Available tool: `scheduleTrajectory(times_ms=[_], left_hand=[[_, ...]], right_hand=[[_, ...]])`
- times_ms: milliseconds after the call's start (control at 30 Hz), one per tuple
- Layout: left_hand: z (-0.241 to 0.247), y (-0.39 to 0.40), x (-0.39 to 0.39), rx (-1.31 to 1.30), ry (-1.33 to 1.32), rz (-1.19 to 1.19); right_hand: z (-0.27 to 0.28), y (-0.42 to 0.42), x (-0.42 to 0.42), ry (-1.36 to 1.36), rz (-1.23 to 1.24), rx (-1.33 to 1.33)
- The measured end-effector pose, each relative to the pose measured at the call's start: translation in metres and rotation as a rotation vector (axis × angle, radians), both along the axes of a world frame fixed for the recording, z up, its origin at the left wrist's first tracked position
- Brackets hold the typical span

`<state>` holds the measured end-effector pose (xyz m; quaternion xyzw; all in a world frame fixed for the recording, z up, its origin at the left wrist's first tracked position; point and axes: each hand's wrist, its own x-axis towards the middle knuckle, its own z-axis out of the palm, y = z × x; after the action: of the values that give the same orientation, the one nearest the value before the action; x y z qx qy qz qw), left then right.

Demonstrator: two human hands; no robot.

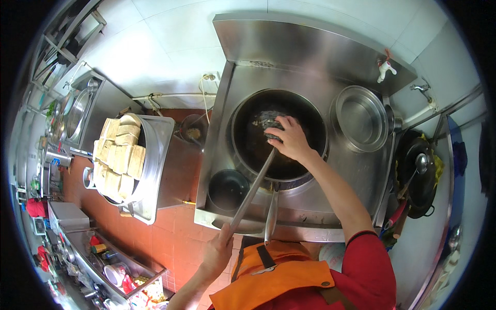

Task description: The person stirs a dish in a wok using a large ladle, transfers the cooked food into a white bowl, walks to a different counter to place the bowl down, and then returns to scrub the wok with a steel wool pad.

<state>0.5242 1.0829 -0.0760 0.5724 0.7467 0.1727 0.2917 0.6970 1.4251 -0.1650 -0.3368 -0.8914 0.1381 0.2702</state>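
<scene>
My right hand (288, 137) is over a large dark wok (244, 143) on the stove, its spread fingers on a grey mesh-like scouring pad (271, 120). A long metal handle (254, 186) slants from my left hand (219, 248) up to the wok, its far end under or beside my right fingers. What that end carries is hidden. My left fingers are closed around the near end. The wok's own handle (272, 215) points towards me. The wok's bottom looks dark, and whether it holds liquid I cannot tell.
Round metal pans (362, 118) stand right of the wok; a small dark bowl (228, 190) sits front left. A tap (385, 69) hangs at the back right. Further left, a large pot (145, 159) heaped with pale wrapped blocks (120, 155) rests on a metal tray (162, 155). Another wok (418, 178) leans at right.
</scene>
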Motion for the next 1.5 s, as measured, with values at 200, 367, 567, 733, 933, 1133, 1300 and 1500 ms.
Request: scheduleTrajectory(times_ms=[200,367,567,733,933,1133,1300,1500], left_hand=[[0.011,0.013,-0.001,-0.175,-0.156,0.152],[-0.007,0.005,0.007,-0.141,-0.418,0.238],[0.006,0.010,0.036,-0.217,-0.604,0.293],[0.032,0.028,0.055,-0.347,-0.831,0.328],[0.045,0.040,0.059,-0.473,-1.440,0.555],[0.035,0.035,0.066,-0.657,-2.044,0.660],[0.019,0.033,0.074,-0.621,-2.340,0.606],[0.017,0.033,0.074,-0.572,-2.459,0.597]], right_hand=[[-0.018,0.051,-0.026,-0.018,-0.293,-0.485],[-0.056,0.074,0.014,0.058,-0.460,-0.705],[-0.024,-0.008,0.009,0.172,-0.491,-0.236],[0.010,-0.051,-0.004,0.212,-0.282,-0.262],[0.047,-0.088,-0.003,0.180,-0.152,-0.330],[0.002,-0.048,-0.011,0.040,-0.228,-0.488],[0.000,-0.032,-0.016,-0.056,-0.209,-0.496],[0.068,-0.081,0.025,-0.077,0.106,-0.598]])
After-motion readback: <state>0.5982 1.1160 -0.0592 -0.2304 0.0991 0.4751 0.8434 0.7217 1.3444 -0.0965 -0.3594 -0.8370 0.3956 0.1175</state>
